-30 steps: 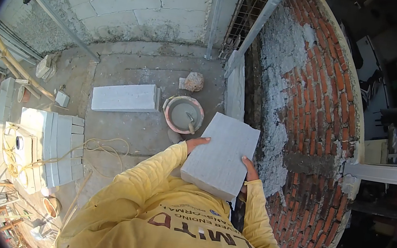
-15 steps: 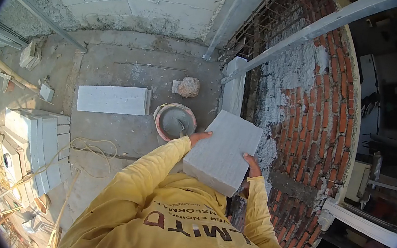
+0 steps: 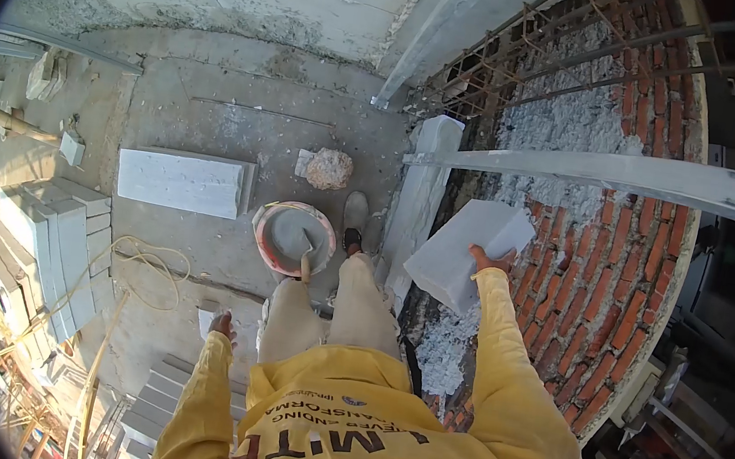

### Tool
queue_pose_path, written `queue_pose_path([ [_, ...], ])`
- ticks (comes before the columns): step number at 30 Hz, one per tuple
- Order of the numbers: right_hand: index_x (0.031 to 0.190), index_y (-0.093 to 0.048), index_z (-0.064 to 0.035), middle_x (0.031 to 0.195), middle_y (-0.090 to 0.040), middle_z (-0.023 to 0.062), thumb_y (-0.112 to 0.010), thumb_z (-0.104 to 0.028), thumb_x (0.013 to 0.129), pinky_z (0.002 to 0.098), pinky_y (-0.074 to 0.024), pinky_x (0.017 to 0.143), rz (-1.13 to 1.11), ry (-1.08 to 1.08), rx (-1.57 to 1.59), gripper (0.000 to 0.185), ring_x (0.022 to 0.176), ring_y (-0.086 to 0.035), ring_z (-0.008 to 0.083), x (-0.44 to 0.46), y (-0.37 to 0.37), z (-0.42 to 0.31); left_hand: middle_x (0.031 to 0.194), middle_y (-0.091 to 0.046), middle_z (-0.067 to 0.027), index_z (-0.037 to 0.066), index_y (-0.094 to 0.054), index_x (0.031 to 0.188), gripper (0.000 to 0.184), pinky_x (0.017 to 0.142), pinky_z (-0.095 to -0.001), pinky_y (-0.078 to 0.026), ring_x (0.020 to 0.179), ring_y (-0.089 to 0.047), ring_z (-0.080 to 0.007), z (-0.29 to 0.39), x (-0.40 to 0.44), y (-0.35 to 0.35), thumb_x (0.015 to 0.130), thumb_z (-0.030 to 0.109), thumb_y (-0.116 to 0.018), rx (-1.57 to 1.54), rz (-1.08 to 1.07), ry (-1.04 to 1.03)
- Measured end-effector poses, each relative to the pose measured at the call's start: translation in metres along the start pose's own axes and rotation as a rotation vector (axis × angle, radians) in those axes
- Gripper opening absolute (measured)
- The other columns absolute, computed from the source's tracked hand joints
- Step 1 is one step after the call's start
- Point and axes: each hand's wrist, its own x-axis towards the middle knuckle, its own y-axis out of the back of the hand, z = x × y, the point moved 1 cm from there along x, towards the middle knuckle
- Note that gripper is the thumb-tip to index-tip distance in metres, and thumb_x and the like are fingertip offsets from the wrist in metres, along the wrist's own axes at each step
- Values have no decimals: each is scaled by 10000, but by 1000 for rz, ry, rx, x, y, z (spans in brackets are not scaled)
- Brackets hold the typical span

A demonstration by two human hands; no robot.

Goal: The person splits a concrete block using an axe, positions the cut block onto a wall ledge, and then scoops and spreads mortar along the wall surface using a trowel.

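Note:
A pale grey lightweight concrete block [image 3: 449,251] lies tilted over to my right, close to the rough brick wall. My right hand [image 3: 490,259] grips its near right edge, thumb and fingers over the top; its underside is hidden. My left hand [image 3: 224,326] hangs low at my left side, off the block, with its fingers loosely apart. A small white piece [image 3: 206,322] shows beside it, apparently on the floor. By my feet stands a round bucket [image 3: 258,256] of grey mortar [image 3: 287,231], and a trowel [image 3: 305,265] leans in it.
Another pale block [image 3: 179,182] lies on the concrete floor [image 3: 241,136]. A rubble lump [image 3: 330,170] sits behind the bucket. A metal beam [image 3: 604,170] crosses before the brick wall [image 3: 580,292], below rebar [image 3: 536,48]. Stacked blocks [image 3: 54,237] and a hose [image 3: 152,263] are left.
The block has moved right toward the brick wall. My left hand has let go of it and dropped to my left side; my right hand stays on it.

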Motion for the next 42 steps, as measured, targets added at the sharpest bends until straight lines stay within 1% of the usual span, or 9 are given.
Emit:
queue_pose_path([
  [3,1538,-84,-292,1429,-287,337,-837,-505,546,528,-421,1029,-52,-36,-44,1264,1236,-469,486,38,-8,-45,1233,-568,-88,181,-492,1338,591,705,-485,-476,970,-587,-291,-73,-25,-3,867,526,-578,208,15,170],
  [7,1534,-98,-283,1345,-361,294,-836,-472,570,552,-445,985,-18,41,-135,1228,1203,-482,503,73,-30,-96,957,-672,-242,33,-677,972,413,813,-467,-485,916,-630,-398,-116,-30,-51,898,396,-496,911,-197,-713],
  [8,1534,-102,-267,1337,-368,289,-837,-464,575,551,-445,984,-28,50,-155,1224,1200,-484,500,81,-35,-106,956,-672,-241,34,-677,972,409,813,-468,-484,917,-629,-399,-119,-35,-59,899,393,-495,894,-158,-752],
  [13,1513,-166,-166,1248,-457,293,-809,-508,636,522,-412,1004,231,879,60,1140,1164,-516,445,188,-119,-89,952,-671,-240,35,-674,974,394,815,-471,-484,919,-624,-408,-124,-54,-66,903,377,-492,727,-11,-616],
  [18,1496,-231,-205,1226,-538,290,-778,-519,682,494,-431,979,123,630,-91,1031,1146,-542,418,140,-77,-138,947,-670,-238,36,-671,976,378,817,-475,-483,921,-619,-416,-126,-61,-66,906,360,-489,691,26,-570],
  [21,1502,-260,-200,1161,-497,312,-836,-502,620,554,-427,920,228,810,321,1096,1114,-526,471,169,-116,-131,944,-670,-237,37,-669,977,368,818,-477,-483,922,-616,-422,-128,-65,-65,909,350,-487,668,42,-535],
  [28,1475,-311,-183,1120,-505,349,-879,-491,550,566,-438,875,280,896,196,1128,1049,-526,492,200,-141,-131,937,-668,-235,39,-665,979,347,820,-482,-482,925,-609,-433,-134,-61,-67,914,327,-482,548,94,-450],
  [40,1440,-326,-147,1174,-480,351,-917,-469,518,592,-413,890,319,963,152,1142,1073,-503,496,207,-159,-136,976,-659,-224,58,-646,990,262,817,-507,-469,952,-579,-451,-116,-89,-69,915,256,-492,832,90,-768],
  [42,1427,-337,-123,1175,-490,339,-919,-454,517,585,-411,901,335,976,172,1129,1076,-505,491,200,-157,-144,994,-656,-221,67,-640,1011,248,826,-500,-469,973,-577,-444,-123,-84,-64,907,255,-516,841,37,-689],
])
